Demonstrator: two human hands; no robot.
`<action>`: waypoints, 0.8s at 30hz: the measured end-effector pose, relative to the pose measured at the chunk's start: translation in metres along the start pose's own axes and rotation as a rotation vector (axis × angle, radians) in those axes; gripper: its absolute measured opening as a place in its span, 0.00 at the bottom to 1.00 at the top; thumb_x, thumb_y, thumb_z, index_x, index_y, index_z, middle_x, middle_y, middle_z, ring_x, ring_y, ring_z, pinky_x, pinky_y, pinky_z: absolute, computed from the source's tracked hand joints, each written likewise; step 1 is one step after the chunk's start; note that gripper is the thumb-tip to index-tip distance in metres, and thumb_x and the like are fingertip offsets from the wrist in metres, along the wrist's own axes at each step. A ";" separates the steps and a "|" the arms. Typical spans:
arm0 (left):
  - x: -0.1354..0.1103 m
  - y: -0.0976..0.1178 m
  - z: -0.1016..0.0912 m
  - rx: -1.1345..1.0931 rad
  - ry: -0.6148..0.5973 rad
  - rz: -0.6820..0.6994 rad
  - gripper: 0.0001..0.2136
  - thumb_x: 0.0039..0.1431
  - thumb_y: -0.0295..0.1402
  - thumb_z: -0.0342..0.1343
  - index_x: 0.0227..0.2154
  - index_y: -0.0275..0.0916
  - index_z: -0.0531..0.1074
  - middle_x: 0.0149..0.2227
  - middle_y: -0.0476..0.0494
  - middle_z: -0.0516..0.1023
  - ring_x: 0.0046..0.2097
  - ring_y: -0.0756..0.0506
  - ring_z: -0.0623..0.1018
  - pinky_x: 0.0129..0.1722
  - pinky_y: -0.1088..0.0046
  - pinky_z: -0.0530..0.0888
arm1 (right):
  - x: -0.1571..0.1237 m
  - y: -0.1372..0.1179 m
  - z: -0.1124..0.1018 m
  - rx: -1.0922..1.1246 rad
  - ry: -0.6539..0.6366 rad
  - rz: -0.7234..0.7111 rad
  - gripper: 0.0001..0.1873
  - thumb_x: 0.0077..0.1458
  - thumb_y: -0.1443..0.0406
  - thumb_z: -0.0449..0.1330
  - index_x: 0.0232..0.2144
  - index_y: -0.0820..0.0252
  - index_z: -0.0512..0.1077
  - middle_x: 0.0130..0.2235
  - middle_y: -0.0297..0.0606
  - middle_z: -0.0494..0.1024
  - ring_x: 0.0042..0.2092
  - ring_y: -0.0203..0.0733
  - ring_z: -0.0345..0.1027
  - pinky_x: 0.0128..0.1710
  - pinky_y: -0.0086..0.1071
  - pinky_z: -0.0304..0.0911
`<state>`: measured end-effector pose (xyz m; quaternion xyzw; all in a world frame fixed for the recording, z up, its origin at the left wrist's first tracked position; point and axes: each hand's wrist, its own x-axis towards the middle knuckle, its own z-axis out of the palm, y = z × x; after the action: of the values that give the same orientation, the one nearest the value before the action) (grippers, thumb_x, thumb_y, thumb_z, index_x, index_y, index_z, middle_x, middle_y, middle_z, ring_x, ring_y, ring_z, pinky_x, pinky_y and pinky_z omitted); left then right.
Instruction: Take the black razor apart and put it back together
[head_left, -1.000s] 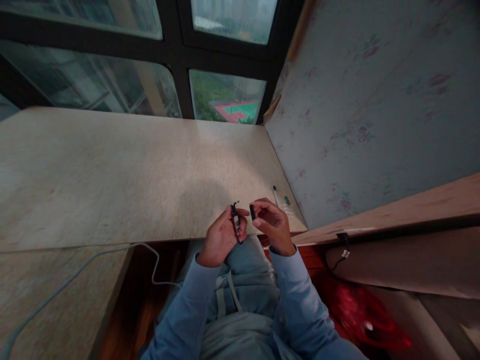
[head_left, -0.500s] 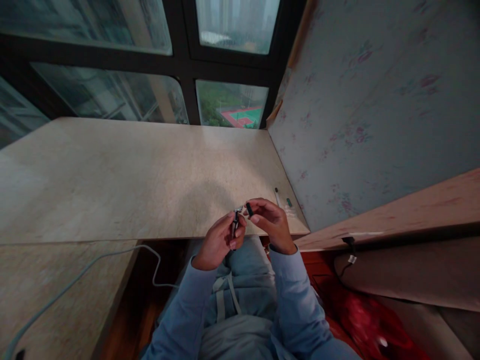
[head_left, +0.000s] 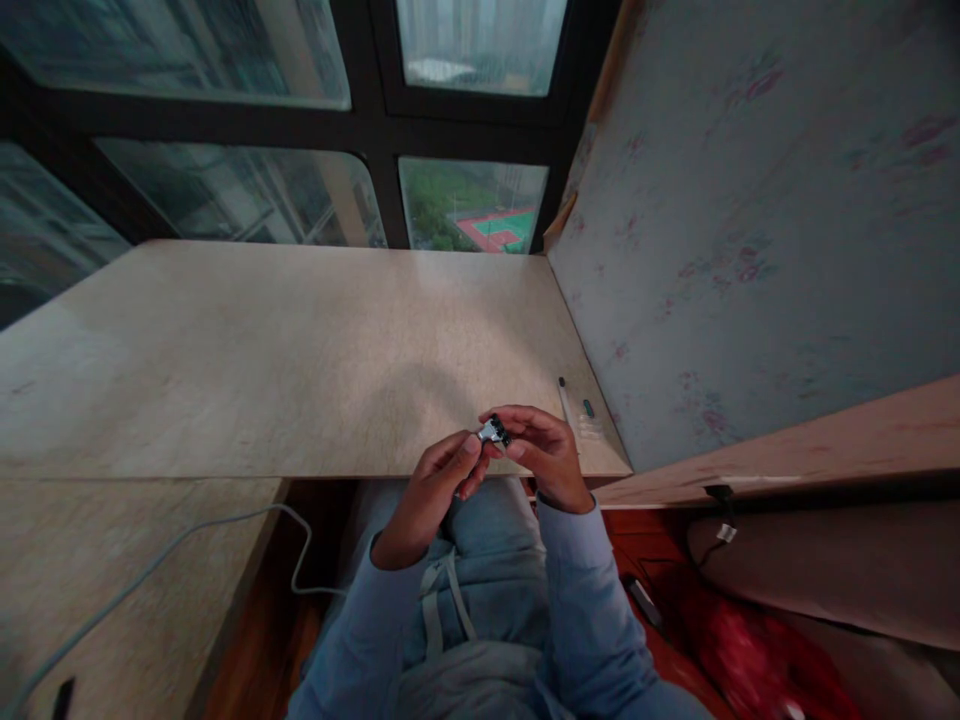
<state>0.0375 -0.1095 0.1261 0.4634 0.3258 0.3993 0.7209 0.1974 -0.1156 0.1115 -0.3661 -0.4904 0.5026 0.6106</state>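
Black and silver-grey item: one small piece point(head_left: 494, 432), pinched between the fingertips of both hands just above the near edge of the desk point(head_left: 285, 350). Body dark, with a pale metallic part on its left end that catches the light. Short, compact and smaller than a fingertip's span; its exact kind is too small and blurred to tell.

Left hand point(head_left: 439, 480): fingers drawn together, thumb and forefinger closed on the left end of the piece.
Right hand point(head_left: 541, 450): fingers curled narrowly, tips closed on the right, darker end. Both hands touch at the piece, and both wrists come out of light blue sleeves point(head_left: 577, 590).

Desk: pale beige, faintly mottled, running to a dark-framed window point(head_left: 360, 120) at the back and to a wall point(head_left: 750, 230) papered in faded floral print on the right.

Also on the desk, against the wall, just beyond the right hand: a slim white pen-like stick point(head_left: 563, 398) with a dark tip, and a small green thing point(head_left: 589, 408) beside it.

Lower left: a grey cable point(head_left: 157, 555) trailing over a second beige surface and down past its edge.
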 end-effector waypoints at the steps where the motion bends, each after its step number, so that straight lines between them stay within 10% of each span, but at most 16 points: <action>1: 0.000 0.000 -0.001 0.012 0.000 0.005 0.17 0.58 0.47 0.55 0.32 0.35 0.76 0.22 0.49 0.65 0.23 0.53 0.61 0.23 0.75 0.57 | 0.001 0.001 0.000 0.006 -0.006 -0.005 0.20 0.46 0.53 0.69 0.41 0.53 0.77 0.42 0.40 0.82 0.41 0.47 0.77 0.44 0.43 0.72; 24: 0.002 -0.008 -0.016 0.176 -0.038 0.007 0.19 0.61 0.48 0.51 0.31 0.35 0.73 0.22 0.51 0.64 0.24 0.53 0.60 0.24 0.76 0.57 | 0.001 0.019 0.003 0.082 -0.024 0.029 0.19 0.48 0.57 0.70 0.43 0.55 0.77 0.43 0.41 0.82 0.41 0.43 0.77 0.42 0.38 0.74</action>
<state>0.0270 -0.1030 0.1129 0.5335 0.3440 0.3629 0.6822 0.1896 -0.1103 0.0951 -0.3419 -0.4712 0.5355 0.6118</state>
